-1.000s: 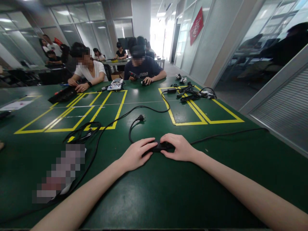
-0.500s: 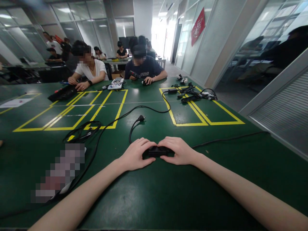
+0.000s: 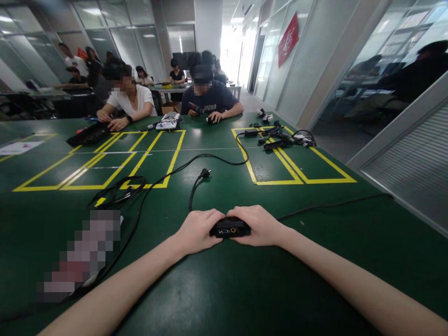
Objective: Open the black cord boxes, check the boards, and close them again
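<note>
My left hand (image 3: 198, 229) and my right hand (image 3: 257, 225) both grip a small black box-shaped device (image 3: 229, 228) just above the green table (image 3: 217, 289). Its near face shows small sockets. Each hand's fingers curl over one end of the device. A black cable (image 3: 336, 204) runs from the right hand's side toward the table's right edge. Another black cord ends in a loose plug (image 3: 205, 173) lying beyond my hands.
Yellow tape rectangles (image 3: 280, 179) mark the table. A pile of black cables and adapters (image 3: 280, 136) lies at the far right. A cable coil (image 3: 117, 193) sits on the left. Two people (image 3: 206, 100) sit at the far edge, handling small items.
Both hands have drawn the black device nearer to me and tilted it, so its socket face now shows. My fingers have closed more tightly round it.
</note>
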Tool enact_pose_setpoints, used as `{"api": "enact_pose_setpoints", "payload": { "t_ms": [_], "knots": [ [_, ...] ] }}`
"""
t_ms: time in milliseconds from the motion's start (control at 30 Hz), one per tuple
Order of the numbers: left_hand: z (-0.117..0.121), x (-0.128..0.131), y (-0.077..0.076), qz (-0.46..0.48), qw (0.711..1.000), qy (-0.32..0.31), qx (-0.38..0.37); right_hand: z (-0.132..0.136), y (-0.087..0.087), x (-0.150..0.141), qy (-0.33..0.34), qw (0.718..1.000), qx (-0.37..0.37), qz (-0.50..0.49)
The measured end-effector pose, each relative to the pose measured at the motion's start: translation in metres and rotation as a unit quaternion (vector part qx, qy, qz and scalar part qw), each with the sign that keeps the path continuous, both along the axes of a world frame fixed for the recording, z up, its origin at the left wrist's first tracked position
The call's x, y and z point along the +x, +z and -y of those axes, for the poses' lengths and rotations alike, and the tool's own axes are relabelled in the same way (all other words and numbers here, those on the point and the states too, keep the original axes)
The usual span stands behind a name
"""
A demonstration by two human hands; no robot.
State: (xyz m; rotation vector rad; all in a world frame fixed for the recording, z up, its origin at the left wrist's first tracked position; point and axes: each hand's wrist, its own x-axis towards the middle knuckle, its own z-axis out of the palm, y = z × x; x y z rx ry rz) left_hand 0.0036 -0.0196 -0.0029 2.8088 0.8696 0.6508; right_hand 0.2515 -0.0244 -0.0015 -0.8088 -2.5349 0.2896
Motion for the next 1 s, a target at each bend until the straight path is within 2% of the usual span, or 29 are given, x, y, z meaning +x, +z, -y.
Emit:
{"api": "enact_pose_setpoints", "payload": {
  "t_ms": [133, 267, 533, 1000],
  "knots": [
    [-0.0003, -0.0005, -0.0013, 0.056, 0.998, 0.007, 0.036, -0.0006, -0.0020, 0.0013, 0.010, 0.997, 0.076, -0.012],
    [-0.0013, -0.0008, -0.0035, 0.101, 0.993, 0.045, 0.041, -0.0023, -0.0032, 0.0017, 0.004, 0.990, 0.139, -0.019],
    [-0.0028, -0.0018, -0.0079, 0.114, 0.991, 0.068, 0.014, -0.0063, -0.0018, 0.0035, -0.036, 0.998, 0.040, -0.015],
    [-0.0057, -0.0029, -0.0041, 0.173, 0.984, 0.028, 0.043, -0.0080, -0.0056, 0.0087, -0.023, 0.997, 0.026, -0.071]
  ]
}}
